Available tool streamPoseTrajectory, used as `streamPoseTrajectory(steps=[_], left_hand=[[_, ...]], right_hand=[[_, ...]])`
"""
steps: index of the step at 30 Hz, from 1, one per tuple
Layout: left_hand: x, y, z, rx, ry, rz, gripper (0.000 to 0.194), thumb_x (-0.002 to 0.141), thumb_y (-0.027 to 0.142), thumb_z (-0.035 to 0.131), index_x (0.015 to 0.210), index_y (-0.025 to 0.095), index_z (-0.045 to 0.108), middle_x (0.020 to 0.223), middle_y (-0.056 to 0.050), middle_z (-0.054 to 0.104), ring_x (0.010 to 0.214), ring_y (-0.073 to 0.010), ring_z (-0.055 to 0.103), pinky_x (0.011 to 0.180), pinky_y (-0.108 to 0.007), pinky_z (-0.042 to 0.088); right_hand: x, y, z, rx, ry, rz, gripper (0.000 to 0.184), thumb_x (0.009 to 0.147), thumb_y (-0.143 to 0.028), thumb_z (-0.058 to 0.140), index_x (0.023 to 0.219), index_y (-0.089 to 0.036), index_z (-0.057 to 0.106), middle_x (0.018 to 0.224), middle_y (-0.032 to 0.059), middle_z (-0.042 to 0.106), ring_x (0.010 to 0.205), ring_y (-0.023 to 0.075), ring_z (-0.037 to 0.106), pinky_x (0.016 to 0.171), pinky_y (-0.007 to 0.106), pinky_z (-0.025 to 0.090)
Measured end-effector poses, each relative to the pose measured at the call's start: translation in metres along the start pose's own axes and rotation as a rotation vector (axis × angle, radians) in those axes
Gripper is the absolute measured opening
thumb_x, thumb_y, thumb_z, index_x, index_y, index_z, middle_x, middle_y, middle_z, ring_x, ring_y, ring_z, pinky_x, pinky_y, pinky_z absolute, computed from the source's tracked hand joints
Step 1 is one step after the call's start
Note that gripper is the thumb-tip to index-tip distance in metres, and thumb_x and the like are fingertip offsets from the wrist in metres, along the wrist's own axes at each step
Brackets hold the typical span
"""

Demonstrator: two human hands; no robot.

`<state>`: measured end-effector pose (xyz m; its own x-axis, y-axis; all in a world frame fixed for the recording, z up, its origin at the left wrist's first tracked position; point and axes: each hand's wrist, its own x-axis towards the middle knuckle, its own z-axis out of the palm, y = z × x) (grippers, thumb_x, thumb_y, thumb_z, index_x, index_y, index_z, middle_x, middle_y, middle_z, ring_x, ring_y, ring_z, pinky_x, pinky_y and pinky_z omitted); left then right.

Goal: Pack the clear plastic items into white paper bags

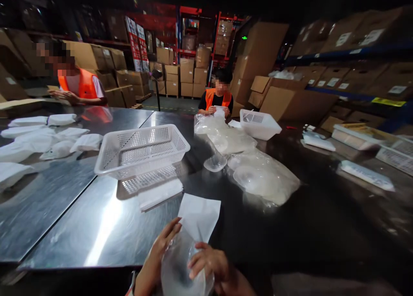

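Observation:
At the table's near edge I hold a clear, rounded, cup-like plastic piece (176,261); its exact kind is hard to make out. My left hand (158,246) presses along its left side, fingertips reaching a white sheet or pouch (201,212) just beyond. From the right, my right hand (211,263) curls its fingers over the piece's rim. The white sheet lies on the table, partly covered by the clear piece. Farther out is a pile of similar clear pieces in plastic bags (263,180), one loose piece (215,162) beside it.
A white perforated basket (142,169) stands beyond a stack of white sheets (161,195). Several white packets (38,141) lie at left. Another basket (261,128) is farther back. Two people in orange vests (87,87) (209,98) work across the metal table (77,218).

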<state>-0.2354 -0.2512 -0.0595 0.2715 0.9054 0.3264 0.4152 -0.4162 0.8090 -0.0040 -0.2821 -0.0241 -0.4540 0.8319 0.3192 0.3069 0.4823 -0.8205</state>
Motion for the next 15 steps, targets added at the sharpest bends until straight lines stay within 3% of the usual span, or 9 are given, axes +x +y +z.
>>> streamPoseTrajectory(steps=[2, 4, 7, 9, 12, 15], left_hand=[[-0.004, 0.001, -0.002, 0.001, -0.009, 0.025, 0.056, 0.085, 0.01, 0.05, 0.138, 0.027, 0.059, 0.147, -0.011, 0.055, 0.131, -0.0229, 0.057, 0.109, -0.035, 0.049], [-0.007, 0.003, -0.003, 0.05, -0.045, 0.052, 0.064, 0.082, 0.004, 0.046, 0.142, 0.024, 0.055, 0.148, -0.014, 0.053, 0.131, -0.0233, 0.057, 0.108, -0.036, 0.05], [-0.006, 0.0, 0.002, 0.158, -0.073, 0.076, 0.068, 0.081, 0.0, 0.044, 0.144, 0.024, 0.052, 0.149, -0.014, 0.053, 0.132, -0.0242, 0.056, 0.107, -0.036, 0.051], [-0.004, -0.006, 0.008, 0.22, -0.081, 0.134, 0.068, 0.081, 0.0, 0.047, 0.144, 0.027, 0.052, 0.146, -0.013, 0.056, 0.13, -0.0245, 0.057, 0.105, -0.035, 0.053], [-0.002, -0.013, 0.018, 0.298, -0.078, 0.256, 0.076, 0.079, -0.004, 0.046, 0.146, 0.031, 0.048, 0.143, -0.011, 0.058, 0.127, -0.0225, 0.06, 0.102, -0.033, 0.055], [0.001, -0.003, 0.025, 0.425, -0.061, 0.297, 0.085, 0.074, -0.012, 0.036, 0.147, 0.03, 0.046, 0.146, -0.009, 0.055, 0.132, -0.0208, 0.055, 0.107, -0.034, 0.052]], right_hand=[[0.001, -0.009, -0.016, 0.052, -0.099, -0.139, 0.069, 0.098, -0.071, 0.018, 0.084, -0.027, 0.069, 0.091, 0.0043, 0.078, 0.094, 0.0198, 0.073, 0.107, 0.041, 0.045], [0.002, -0.016, -0.028, 0.011, -0.083, -0.15, 0.065, 0.102, -0.063, 0.019, 0.097, -0.024, 0.07, 0.096, 0.0078, 0.078, 0.097, 0.0195, 0.073, 0.106, 0.04, 0.047], [0.004, -0.019, -0.035, -0.082, -0.076, -0.139, 0.064, 0.104, -0.058, 0.016, 0.104, -0.023, 0.07, 0.097, 0.009, 0.077, 0.098, 0.0183, 0.072, 0.102, 0.036, 0.05], [0.004, -0.017, -0.035, -0.178, -0.073, -0.227, 0.053, 0.106, -0.043, 0.02, 0.101, -0.024, 0.068, 0.097, 0.0077, 0.077, 0.099, 0.0171, 0.071, 0.1, 0.035, 0.051], [0.008, -0.011, -0.029, -0.384, 0.023, -0.402, 0.035, 0.1, -0.017, 0.028, 0.095, -0.022, 0.063, 0.093, 0.0062, 0.076, 0.092, 0.0161, 0.07, 0.089, 0.032, 0.055], [0.017, -0.007, -0.017, -0.656, 0.186, -0.424, 0.032, 0.095, -0.007, 0.029, 0.088, -0.02, 0.058, 0.085, 0.0055, 0.072, 0.078, 0.0176, 0.068, 0.077, 0.032, 0.056]])
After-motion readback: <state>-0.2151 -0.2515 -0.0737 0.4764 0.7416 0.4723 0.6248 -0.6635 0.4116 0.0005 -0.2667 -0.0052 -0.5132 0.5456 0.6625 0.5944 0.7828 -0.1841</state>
